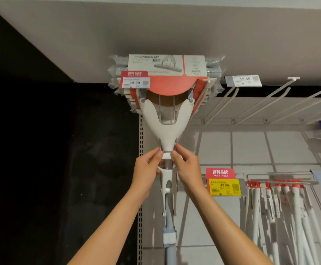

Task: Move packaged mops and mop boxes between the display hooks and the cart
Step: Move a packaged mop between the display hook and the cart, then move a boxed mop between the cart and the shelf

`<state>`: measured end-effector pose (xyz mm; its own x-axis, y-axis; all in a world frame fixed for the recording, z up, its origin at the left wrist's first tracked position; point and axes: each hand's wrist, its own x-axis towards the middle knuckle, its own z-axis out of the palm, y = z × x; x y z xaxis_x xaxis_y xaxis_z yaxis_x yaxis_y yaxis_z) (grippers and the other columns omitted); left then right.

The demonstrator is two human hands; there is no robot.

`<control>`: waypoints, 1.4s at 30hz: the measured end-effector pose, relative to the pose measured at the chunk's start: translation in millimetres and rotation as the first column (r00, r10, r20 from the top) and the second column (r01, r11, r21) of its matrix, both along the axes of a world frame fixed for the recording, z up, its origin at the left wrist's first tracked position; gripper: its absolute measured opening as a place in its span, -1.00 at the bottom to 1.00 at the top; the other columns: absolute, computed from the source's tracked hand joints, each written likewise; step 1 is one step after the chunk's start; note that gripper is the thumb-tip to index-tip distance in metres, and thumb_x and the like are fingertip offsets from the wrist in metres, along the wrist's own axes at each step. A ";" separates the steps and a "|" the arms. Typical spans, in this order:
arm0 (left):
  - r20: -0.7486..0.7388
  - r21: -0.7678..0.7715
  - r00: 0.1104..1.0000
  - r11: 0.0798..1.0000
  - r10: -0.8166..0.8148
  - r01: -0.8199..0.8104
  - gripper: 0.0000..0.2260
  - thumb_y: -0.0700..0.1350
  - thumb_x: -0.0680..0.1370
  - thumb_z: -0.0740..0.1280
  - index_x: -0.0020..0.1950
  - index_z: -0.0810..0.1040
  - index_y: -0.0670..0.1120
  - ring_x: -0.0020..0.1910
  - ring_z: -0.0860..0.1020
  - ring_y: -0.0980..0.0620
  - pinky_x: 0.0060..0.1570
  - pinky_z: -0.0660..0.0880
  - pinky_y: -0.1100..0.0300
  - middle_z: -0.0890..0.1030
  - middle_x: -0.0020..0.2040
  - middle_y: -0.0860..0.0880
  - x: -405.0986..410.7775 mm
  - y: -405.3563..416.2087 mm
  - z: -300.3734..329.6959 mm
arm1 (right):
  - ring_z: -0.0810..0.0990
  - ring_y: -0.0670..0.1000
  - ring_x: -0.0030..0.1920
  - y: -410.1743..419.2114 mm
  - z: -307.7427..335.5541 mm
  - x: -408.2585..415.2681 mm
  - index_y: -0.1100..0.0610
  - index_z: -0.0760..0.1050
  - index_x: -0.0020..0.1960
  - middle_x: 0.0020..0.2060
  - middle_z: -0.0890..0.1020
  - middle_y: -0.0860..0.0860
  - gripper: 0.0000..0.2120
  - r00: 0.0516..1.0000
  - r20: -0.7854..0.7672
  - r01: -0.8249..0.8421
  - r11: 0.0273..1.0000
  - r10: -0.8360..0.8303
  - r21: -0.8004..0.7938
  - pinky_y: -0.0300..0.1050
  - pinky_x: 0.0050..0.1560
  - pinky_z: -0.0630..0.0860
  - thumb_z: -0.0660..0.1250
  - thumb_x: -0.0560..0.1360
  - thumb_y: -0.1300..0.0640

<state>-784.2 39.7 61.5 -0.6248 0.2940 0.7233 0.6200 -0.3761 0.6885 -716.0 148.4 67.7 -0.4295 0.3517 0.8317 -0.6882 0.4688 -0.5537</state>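
Mop [166, 129] handle's lower end beyond frame edge.

Single head-worn wide-angle view, tilted upward, close before the display hooks [255, 104] at arm's reach.

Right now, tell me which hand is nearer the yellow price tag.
Right. The right hand grips the mop neck just left of the yellow price tag; the left hand is farther left.
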 end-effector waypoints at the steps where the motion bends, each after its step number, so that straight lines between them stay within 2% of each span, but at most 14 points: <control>1: -0.007 -0.020 1.000 1.000 0.002 -0.002 -0.77 -0.07 0.66 0.30 0.28 0.63 0.09 0.08 0.67 0.05 0.09 0.64 0.05 0.72 0.05 0.08 2.3 -3.5 -3.6 | 0.66 -0.18 0.06 -2.1 -1.7 2.6 -0.03 0.62 0.19 0.01 0.72 -0.17 -0.71 0.999 0.004 0.036 0.999 -0.036 0.007 -0.19 0.07 0.57 0.24 0.62 0.24; 3: -0.041 -0.068 0.999 0.997 0.021 -0.023 -0.78 -0.08 0.66 0.29 0.24 0.62 0.16 0.09 0.66 0.11 0.12 0.63 0.06 0.70 0.06 0.14 6.5 -11.4 -12.4 | 0.59 -0.31 -0.13 -4.3 -10.5 8.2 -0.01 0.61 0.08 -0.15 0.66 -0.26 -0.79 0.991 -0.001 0.135 0.991 -0.135 0.007 -0.25 -0.10 0.50 0.25 0.62 0.22; 4: -0.071 -0.092 0.997 0.995 0.041 -0.047 -0.76 -0.07 0.66 0.30 0.27 0.60 0.18 0.13 0.64 0.16 0.16 0.61 0.10 0.68 0.11 0.17 8.8 -16.1 -17.8 | 0.55 -0.38 -0.14 -5.1 -17.6 12.6 0.00 0.60 0.15 -0.10 0.62 -0.30 -0.81 0.984 0.001 0.180 0.983 -0.180 -0.016 -0.33 -0.09 0.47 0.27 0.63 0.19; 6: -0.131 -0.133 0.984 0.982 0.118 -0.135 -0.68 -0.02 0.64 0.31 0.41 0.50 0.17 0.27 0.53 0.24 0.20 0.51 0.30 0.59 0.29 0.21 13.8 -25.7 -32.5 | 0.49 -0.52 -0.02 -8.8 -35.7 25.5 0.06 0.50 0.39 0.10 0.56 -0.29 -0.66 0.975 0.008 0.224 0.972 -0.224 -0.070 -0.53 0.00 0.43 0.31 0.62 0.12; 8: -0.175 -0.155 0.962 0.960 0.208 -0.235 -0.58 0.04 0.63 0.30 0.50 0.40 0.13 0.35 0.40 0.31 0.11 0.38 0.52 0.45 0.43 0.20 22.6 -36.2 -51.2 | 0.46 -0.51 0.12 -15.9 -58.7 41.8 0.05 0.44 0.46 0.21 0.53 -0.25 -0.58 0.970 0.017 0.242 0.968 -0.241 -0.068 -0.55 0.11 0.41 0.32 0.62 0.10; 9: -0.197 -0.156 0.954 0.954 0.225 -0.257 -0.56 0.06 0.63 0.29 0.52 0.37 0.13 0.36 0.35 0.35 0.13 0.36 0.55 0.41 0.45 0.20 29.3 -40.4 -61.6 | 0.47 -0.46 0.19 -20.4 -70.7 51.2 0.03 0.43 0.47 0.26 0.53 -0.23 -0.58 0.969 0.028 0.248 0.967 -0.246 -0.054 -0.51 0.18 0.41 0.32 0.62 0.10; 11: -0.256 -0.176 0.939 0.944 0.229 -0.278 -0.56 0.09 0.64 0.25 0.53 0.35 0.14 0.44 0.30 0.31 0.39 0.35 0.31 0.38 0.50 0.17 44.3 -46.9 -83.3 | 0.45 -0.32 0.32 -28.5 -93.3 70.8 0.00 0.42 0.47 0.34 0.51 -0.20 -0.59 0.964 0.054 0.263 0.964 -0.261 -0.030 -0.37 0.33 0.41 0.31 0.63 0.08; 13: -0.323 -0.225 0.916 0.921 0.237 -0.317 -0.54 0.14 0.64 0.19 0.54 0.33 0.14 0.50 0.26 0.24 0.51 0.27 0.10 0.35 0.52 0.17 61.6 -52.5 -104.3 | 0.42 -0.26 0.39 -32.6 -114.8 93.7 -0.02 0.42 0.47 0.36 0.47 -0.25 -0.59 0.933 0.073 0.350 0.936 -0.351 0.031 -0.27 0.41 0.37 0.27 0.63 0.02; 17: -0.434 -0.336 0.872 0.857 0.226 -0.389 -0.43 0.29 0.59 0.06 0.58 0.26 0.15 0.55 0.14 0.25 0.48 0.09 0.25 0.26 0.56 0.19 99.6 -59.8 -140.8 | 0.31 -0.17 0.48 -34.1 -152.5 147.9 0.06 0.37 0.51 0.40 0.40 -0.21 -0.48 0.761 0.103 0.603 0.757 -0.640 0.250 -0.35 0.47 0.18 0.20 0.60 -0.11; 22: -0.590 -0.456 0.790 0.738 0.168 -0.497 -0.34 0.37 0.56 -0.03 0.62 0.17 0.13 0.62 0.05 0.10 0.55 0.11 0.03 0.17 0.63 0.10 158.2 -50.6 -176.9 | 0.22 0.02 0.56 -28.9 -190.0 220.4 0.11 0.35 0.53 0.53 0.34 0.00 -0.37 0.558 0.167 0.715 0.573 -0.813 0.400 -0.15 0.53 0.11 0.16 0.58 -0.22; 25: -0.650 -0.503 0.753 0.682 0.108 -0.531 -0.31 0.41 0.55 -0.08 0.63 0.12 0.14 0.63 0.00 0.06 0.55 0.00 0.03 0.11 0.64 0.07 199.1 -38.5 -195.1 | 0.18 0.04 0.57 -23.6 -209.0 270.2 0.08 0.35 0.53 0.55 0.31 0.03 -0.36 0.471 0.194 0.745 0.506 -0.861 0.434 -0.14 0.53 0.07 0.11 0.57 -0.26; 29: -0.643 -0.563 0.766 0.679 -0.003 -0.471 -0.27 0.42 0.52 -0.07 0.62 0.19 0.10 0.63 0.04 -0.01 0.59 -0.03 -0.05 0.15 0.64 0.01 268.2 -17.2 -221.2 | 0.14 0.04 0.58 -14.5 -241.1 352.9 0.00 0.34 0.53 0.56 0.28 0.03 -0.38 0.384 0.271 0.775 0.468 -0.883 0.426 -0.13 0.51 0.06 0.11 0.55 -0.26; 35: -0.538 -0.644 0.826 0.715 -0.168 -0.274 -0.27 0.40 0.50 0.04 0.57 0.33 0.03 0.61 0.14 -0.07 0.55 0.10 -0.19 0.25 0.61 -0.04 402.8 25.3 -271.4 | 0.16 0.05 0.58 -4.1 -290.9 509.2 0.01 0.37 0.51 0.55 0.28 0.01 -0.35 0.222 0.407 0.850 0.381 -0.886 0.364 -0.03 0.54 0.12 0.12 0.53 -0.29; 42: -0.399 -0.738 0.821 0.674 -0.407 -0.025 -0.22 0.41 0.46 -0.01 0.58 0.30 0.04 0.62 0.08 -0.01 0.57 0.05 -0.08 0.20 0.63 -0.01 567.6 78.3 -325.5 | 0.11 0.01 0.59 3.3 -336.7 679.5 0.00 0.32 0.54 0.57 0.24 -0.01 -0.37 0.020 0.543 0.913 0.237 -0.839 0.333 -0.07 0.55 0.08 0.21 0.53 -0.23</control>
